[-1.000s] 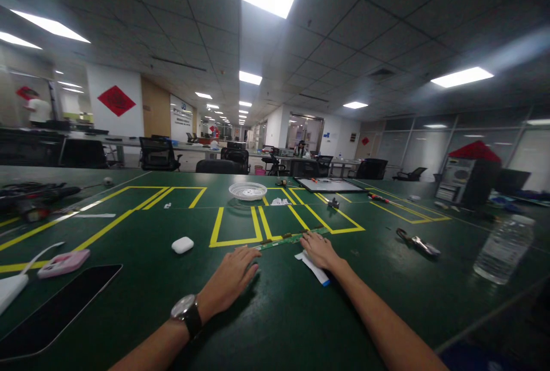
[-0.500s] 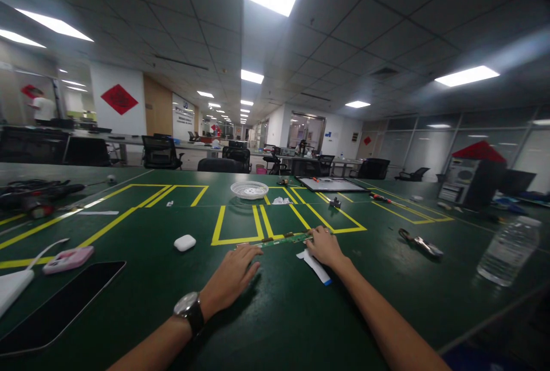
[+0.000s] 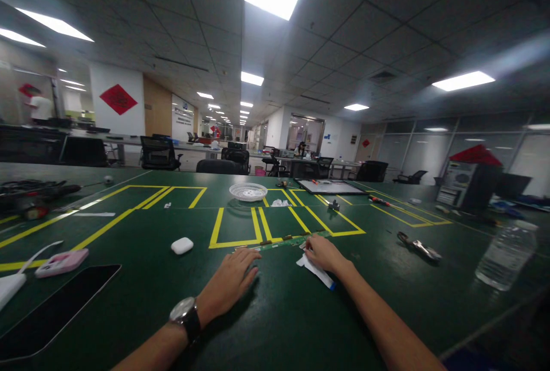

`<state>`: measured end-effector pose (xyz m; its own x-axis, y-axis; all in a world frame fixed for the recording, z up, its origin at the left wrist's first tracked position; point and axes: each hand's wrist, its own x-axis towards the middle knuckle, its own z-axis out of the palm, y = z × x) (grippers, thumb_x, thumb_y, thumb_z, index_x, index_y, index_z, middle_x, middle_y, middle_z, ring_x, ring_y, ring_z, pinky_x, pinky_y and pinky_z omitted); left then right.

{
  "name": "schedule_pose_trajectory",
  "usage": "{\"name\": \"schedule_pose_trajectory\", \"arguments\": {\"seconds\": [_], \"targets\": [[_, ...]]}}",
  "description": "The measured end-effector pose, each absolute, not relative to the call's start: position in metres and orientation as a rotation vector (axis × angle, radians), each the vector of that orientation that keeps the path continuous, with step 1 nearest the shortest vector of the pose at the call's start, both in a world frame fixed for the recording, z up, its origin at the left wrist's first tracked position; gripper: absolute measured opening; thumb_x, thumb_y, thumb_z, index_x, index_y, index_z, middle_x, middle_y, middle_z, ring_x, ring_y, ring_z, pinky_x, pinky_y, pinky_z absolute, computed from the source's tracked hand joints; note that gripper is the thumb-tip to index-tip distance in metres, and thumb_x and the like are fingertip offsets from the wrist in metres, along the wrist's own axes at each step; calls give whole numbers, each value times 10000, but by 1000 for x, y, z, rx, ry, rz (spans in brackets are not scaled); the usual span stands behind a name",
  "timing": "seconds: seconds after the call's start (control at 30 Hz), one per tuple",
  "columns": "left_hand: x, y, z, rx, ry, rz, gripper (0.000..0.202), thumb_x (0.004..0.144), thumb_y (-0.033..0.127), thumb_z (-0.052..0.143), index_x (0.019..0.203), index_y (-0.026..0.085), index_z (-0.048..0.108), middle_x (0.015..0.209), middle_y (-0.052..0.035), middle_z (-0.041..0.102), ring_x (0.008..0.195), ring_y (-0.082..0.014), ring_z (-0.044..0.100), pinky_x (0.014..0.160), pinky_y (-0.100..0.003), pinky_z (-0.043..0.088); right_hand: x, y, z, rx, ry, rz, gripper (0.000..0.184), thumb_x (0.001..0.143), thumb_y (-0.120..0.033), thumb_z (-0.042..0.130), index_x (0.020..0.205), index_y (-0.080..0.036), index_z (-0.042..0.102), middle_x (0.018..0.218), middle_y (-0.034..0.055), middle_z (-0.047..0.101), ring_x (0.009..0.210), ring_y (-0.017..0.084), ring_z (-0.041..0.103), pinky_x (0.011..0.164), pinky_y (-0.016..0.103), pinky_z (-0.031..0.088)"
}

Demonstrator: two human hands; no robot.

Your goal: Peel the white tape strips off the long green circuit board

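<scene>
A long, thin green circuit board strip (image 3: 286, 242) lies across the green table in front of me. My left hand (image 3: 232, 280), with a watch on its wrist, rests at the strip's left end, fingers stretched out and thumb apart. At the strip's right part is my right hand (image 3: 325, 253), its fingers bent and closed down on a white flat ribbon cable (image 3: 318, 273). The cable's blue-tipped end points toward me; its upper end is partly hidden under my fingers.
A white plastic basket (image 3: 248, 192) stands beyond the strip. To the left lie a white earbud case (image 3: 182, 245), a pink case (image 3: 62, 262) and a black phone (image 3: 60, 308). On the right are a metal tool (image 3: 421, 248) and a water bottle (image 3: 507, 255). Yellow tape marks the table (image 3: 275, 302).
My right hand has drawn slightly back from the board strip, its fingertips now at the ribbon cable's upper end. The cable has shifted a little. My left hand stays nearly in place.
</scene>
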<state>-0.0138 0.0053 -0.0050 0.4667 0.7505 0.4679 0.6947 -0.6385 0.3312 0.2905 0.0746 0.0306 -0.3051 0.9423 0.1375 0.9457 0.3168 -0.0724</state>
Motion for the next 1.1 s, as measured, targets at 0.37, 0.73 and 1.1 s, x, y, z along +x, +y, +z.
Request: {"name": "schedule_pose_trajectory", "arguments": {"seconds": [0.37,0.73,1.1], "targets": [[-14,5,-2,2516,1310,1002,298,1001,296,434,1254,241,582,1311,-66,603,1234,-240,525,1045,-434,418,248,43,43,-987,-2770,357,221,767,-174,640,979,-173,701,984,48,627,793,138,572,697,218,428],[-17,10,-6,2388,1307,1141,295,1002,299,406,1228,236,585,1262,-72,622,1191,-245,555,1044,-456,444,235,37,41,-850,-2627,563,167,821,-145,585,928,-178,709,859,9,679,758,133,604,716,218,470],[-19,12,-3,2404,1284,1162,279,1010,308,403,1197,238,598,1250,-63,620,1178,-234,556,1047,-437,439,259,68,16,-1738,-2400,41,575,982,-566,317,1392,-222,529,1415,168,502,1306,345,453,1059,544,319]]}}
